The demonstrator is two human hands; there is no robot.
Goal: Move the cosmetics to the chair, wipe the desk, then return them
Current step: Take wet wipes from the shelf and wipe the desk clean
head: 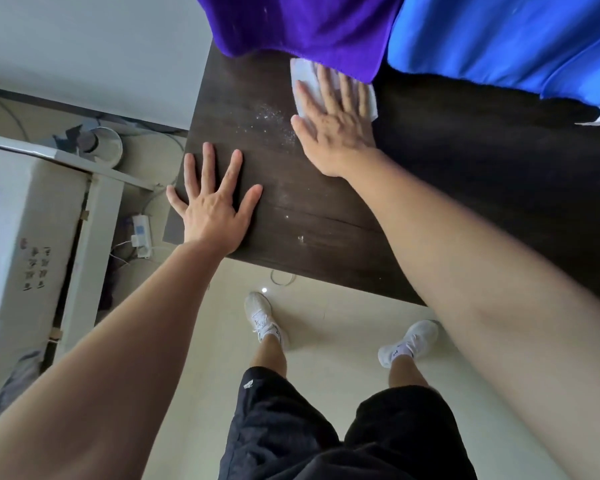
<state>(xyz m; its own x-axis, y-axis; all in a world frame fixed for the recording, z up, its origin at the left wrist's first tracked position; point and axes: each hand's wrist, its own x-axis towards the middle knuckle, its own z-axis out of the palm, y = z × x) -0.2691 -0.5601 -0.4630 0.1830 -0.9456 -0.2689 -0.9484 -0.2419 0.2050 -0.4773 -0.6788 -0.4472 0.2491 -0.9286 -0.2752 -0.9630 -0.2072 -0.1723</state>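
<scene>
A dark brown wooden desk (465,188) fills the upper right of the head view. My right hand (333,123) lies flat with straight fingers on a white wipe (303,72), pressing it to the desk near the back. My left hand (213,202) rests flat on the desk's left front corner, fingers spread. White dust specks (274,119) lie on the wood between the two hands. No cosmetics and no chair are in view.
Purple cloth (305,26) and blue cloth (506,39) hang over the desk's far edge. A white bed frame (94,216), a power strip (141,233) with cables and a round fan (104,143) sit on the floor to the left. My feet stand on pale tile.
</scene>
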